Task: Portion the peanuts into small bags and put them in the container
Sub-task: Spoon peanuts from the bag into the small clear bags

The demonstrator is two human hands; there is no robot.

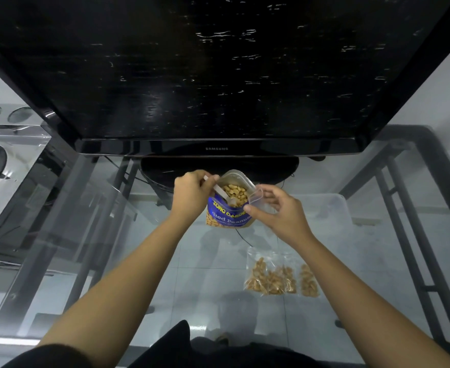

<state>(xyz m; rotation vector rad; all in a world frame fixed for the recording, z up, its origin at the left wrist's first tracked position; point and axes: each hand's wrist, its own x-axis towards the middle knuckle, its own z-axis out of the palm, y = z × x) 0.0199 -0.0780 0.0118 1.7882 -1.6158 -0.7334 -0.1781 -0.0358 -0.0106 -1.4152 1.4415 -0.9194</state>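
A blue peanut bag [227, 216] stands open on the glass table, with peanuts [235, 192] showing inside. My left hand [192, 193] grips the handle of a white spoon [222, 193] whose bowl dips into the peanuts. My right hand [277, 211] pinches a small clear bag [257, 197], held open at the peanut bag's right rim. Several small filled bags [279, 274] lie flat on the glass nearer to me, to the right.
A large black television [218, 75] on a round stand [165, 171] fills the back of the glass table [112, 261]. A translucent plastic container [332, 208] sits at the right behind my right hand. A dark metal frame [409, 208] runs along the table's right side.
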